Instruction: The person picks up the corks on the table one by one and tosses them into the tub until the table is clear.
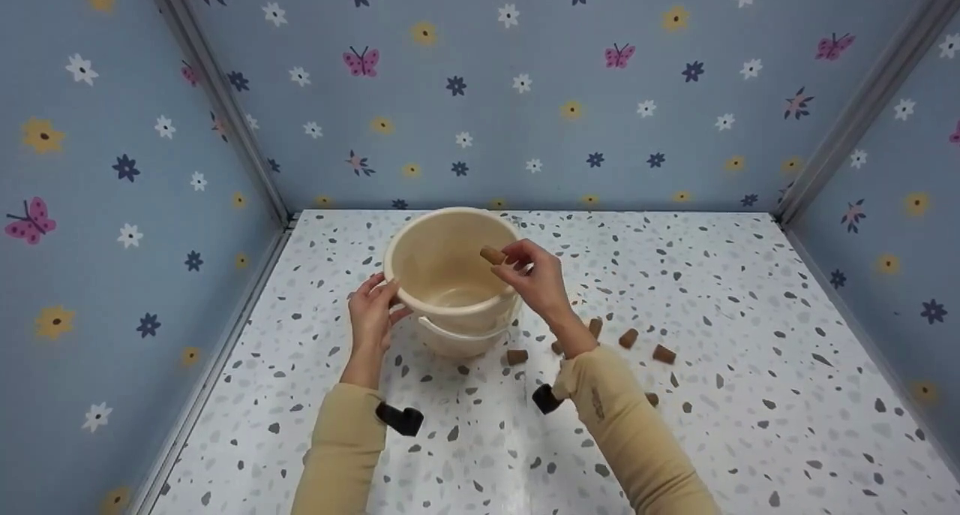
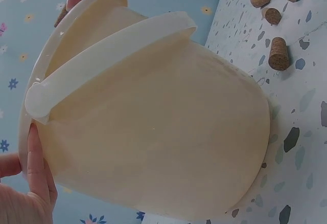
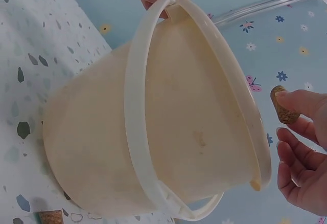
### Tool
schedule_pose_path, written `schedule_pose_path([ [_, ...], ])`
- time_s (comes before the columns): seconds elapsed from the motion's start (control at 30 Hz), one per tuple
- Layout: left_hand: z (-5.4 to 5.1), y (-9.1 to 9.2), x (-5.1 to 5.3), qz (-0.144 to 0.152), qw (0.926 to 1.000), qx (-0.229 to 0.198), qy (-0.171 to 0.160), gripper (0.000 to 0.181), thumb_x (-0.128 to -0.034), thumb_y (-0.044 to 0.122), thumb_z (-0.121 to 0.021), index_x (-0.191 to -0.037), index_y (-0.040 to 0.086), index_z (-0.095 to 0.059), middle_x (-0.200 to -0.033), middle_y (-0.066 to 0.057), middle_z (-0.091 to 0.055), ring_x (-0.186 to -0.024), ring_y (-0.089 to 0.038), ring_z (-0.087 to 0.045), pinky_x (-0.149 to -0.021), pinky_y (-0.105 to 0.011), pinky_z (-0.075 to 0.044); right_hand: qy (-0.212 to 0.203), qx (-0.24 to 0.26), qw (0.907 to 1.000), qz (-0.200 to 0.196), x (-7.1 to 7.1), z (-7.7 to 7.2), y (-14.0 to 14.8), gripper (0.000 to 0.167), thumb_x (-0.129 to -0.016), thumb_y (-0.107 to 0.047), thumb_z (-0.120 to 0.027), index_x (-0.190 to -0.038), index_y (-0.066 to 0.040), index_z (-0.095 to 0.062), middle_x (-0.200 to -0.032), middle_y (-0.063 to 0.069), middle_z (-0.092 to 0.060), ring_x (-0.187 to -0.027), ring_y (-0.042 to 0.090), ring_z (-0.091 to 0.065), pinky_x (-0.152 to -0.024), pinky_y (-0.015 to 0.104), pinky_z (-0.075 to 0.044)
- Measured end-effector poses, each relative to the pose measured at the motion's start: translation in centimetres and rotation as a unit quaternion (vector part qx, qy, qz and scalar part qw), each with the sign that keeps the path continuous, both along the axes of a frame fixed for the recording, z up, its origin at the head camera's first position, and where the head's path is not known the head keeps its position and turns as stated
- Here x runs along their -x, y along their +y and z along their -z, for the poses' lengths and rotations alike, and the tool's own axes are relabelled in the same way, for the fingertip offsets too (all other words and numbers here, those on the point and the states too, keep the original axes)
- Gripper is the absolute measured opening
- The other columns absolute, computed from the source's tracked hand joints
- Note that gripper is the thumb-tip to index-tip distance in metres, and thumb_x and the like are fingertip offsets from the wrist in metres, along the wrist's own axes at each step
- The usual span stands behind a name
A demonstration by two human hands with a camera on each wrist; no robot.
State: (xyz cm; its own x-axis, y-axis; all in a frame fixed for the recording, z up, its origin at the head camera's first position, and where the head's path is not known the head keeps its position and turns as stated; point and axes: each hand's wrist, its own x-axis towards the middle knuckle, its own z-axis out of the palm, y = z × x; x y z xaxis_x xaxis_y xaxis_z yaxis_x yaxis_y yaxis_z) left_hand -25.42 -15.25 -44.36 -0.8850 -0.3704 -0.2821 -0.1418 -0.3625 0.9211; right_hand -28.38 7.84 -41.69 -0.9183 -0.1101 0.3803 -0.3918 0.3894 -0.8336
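Note:
A cream plastic bucket [image 1: 457, 342] stands on the speckled table, its white handle [image 2: 102, 55] hanging down the near side. My left hand [image 1: 370, 312] grips the bucket's rim at the left, thumb near the top edge and fingers against the outer wall. Between thumb and fingertips, my right hand [image 1: 536, 275] pinches a cork stopper [image 3: 284, 105] above the right part of the bucket's opening. The inside of the bucket, as far as the head view shows it, holds no corks.
Several corks lie on the table right of the bucket, among them one cork [image 1: 517, 356] close to its base and another cork [image 1: 664, 353] farther right. Flower-patterned walls [image 1: 517, 102] enclose the table [image 1: 712, 290] at the back and both sides.

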Motion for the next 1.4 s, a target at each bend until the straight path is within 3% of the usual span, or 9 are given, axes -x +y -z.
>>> schedule_pose_path([
  [0.3,4.8,-1.3,2.7,-0.002,0.9984,-0.013,0.056,0.044,-0.0820,0.014,-0.064,-0.121,0.002,-0.046,-0.106,-0.017,-0.057,-0.086,-0.027,-0.059,-0.065,-0.036,-0.054,-0.005,-0.028,0.9996,-0.005,0.1,0.1,-0.8,0.032,-0.074,-0.016,-0.073,-0.100,-0.004,-0.059,-0.085,0.006,-0.057,-0.077,0.018,-0.051,-0.067,0.031,-0.046],
  [0.37,4.3,-1.2,2.3,-0.003,0.9976,-0.012,0.068,0.042,-0.0828,0.011,-0.062,-0.120,0.001,-0.046,-0.107,-0.019,-0.056,-0.082,-0.025,-0.060,-0.064,-0.035,-0.054,-0.005,-0.029,0.9996,-0.006,0.0,0.2,-0.7,0.033,-0.074,-0.017,-0.072,-0.101,-0.004,-0.059,-0.085,0.007,-0.057,-0.077,0.018,-0.051,-0.068,0.033,-0.047],
  [0.43,2.0,-0.3,0.9,-0.007,0.9986,0.002,0.052,0.041,-0.0866,0.009,-0.056,-0.123,-0.002,-0.041,-0.111,-0.022,-0.052,-0.081,-0.023,-0.060,-0.067,-0.035,-0.053,-0.002,-0.026,0.9996,-0.007,0.0,0.2,-0.6,0.033,-0.074,-0.019,-0.072,-0.101,-0.004,-0.059,-0.086,0.007,-0.057,-0.078,0.018,-0.052,-0.069,0.034,-0.047],
  [0.53,0.4,0.0,-0.1,0.000,0.9991,-0.004,0.042,0.042,-0.0875,0.007,-0.054,-0.125,-0.003,-0.039,-0.109,-0.019,-0.053,-0.072,-0.014,-0.059,-0.065,-0.031,-0.054,0.011,-0.019,0.9997,-0.010,0.0,0.4,-0.4,0.032,-0.075,-0.018,-0.072,-0.100,-0.003,-0.059,-0.086,0.008,-0.058,-0.077,0.019,-0.052,-0.068,0.033,-0.048],
  [0.77,-1.5,0.5,-1.3,0.010,0.9997,-0.015,0.017,0.040,-0.0878,0.005,-0.053,-0.125,-0.001,-0.041,-0.106,-0.016,-0.053,-0.069,-0.012,-0.058,-0.065,-0.030,-0.054,0.036,-0.002,0.9992,-0.019,-0.5,0.9,0.6,0.029,-0.074,-0.016,-0.072,-0.097,-0.003,-0.060,-0.085,0.011,-0.059,-0.073,0.017,-0.052,-0.061,0.034,-0.045],
  [1.07,1.1,-0.2,0.5,0.002,0.9995,-0.008,0.030,0.042,-0.0875,0.011,-0.056,-0.126,0.002,-0.042,-0.112,-0.019,-0.054,-0.086,-0.024,-0.060,-0.068,-0.033,-0.053,0.055,-0.002,0.9983,-0.018,-1.1,1.1,2.1,0.026,-0.076,-0.015,-0.070,-0.097,-0.002,-0.061,-0.086,0.008,-0.060,-0.075,0.019,-0.054,-0.063,0.039,-0.047],
  [1.2,6.5,-1.9,3.8,-0.001,0.9971,-0.027,0.071,0.041,-0.0830,0.017,-0.063,-0.119,0.005,-0.048,-0.101,-0.015,-0.059,-0.083,-0.026,-0.060,-0.061,-0.033,-0.054,0.057,-0.010,0.9982,-0.017,-1.5,1.3,2.8,0.025,-0.077,-0.016,-0.070,-0.097,-0.003,-0.061,-0.087,0.006,-0.060,-0.076,0.019,-0.054,-0.063,0.042,-0.048],
  [1.3,8.3,-2.5,5.0,-0.006,0.9973,-0.020,0.071,0.045,-0.0805,0.020,-0.066,-0.119,0.005,-0.049,-0.101,-0.013,-0.060,-0.083,-0.026,-0.061,-0.062,-0.035,-0.054,0.063,-0.024,0.9976,-0.016,-1.9,1.6,3.4,0.025,-0.078,-0.018,-0.069,-0.097,-0.005,-0.062,-0.088,0.005,-0.060,-0.077,0.020,-0.054,-0.063,0.037,-0.048],
  [1.4,6.7,-2.0,4.1,-0.010,0.9988,-0.007,0.048,0.045,-0.0825,0.016,-0.064,-0.122,0.004,-0.046,-0.106,-0.015,-0.057,-0.088,-0.030,-0.059,-0.066,-0.038,-0.053,0.070,-0.038,0.9968,-0.014,-2.1,2.0,4.0,0.025,-0.078,-0.019,-0.069,-0.097,-0.005,-0.061,-0.089,0.006,-0.060,-0.078,0.022,-0.055,-0.063,0.033,-0.047],
])
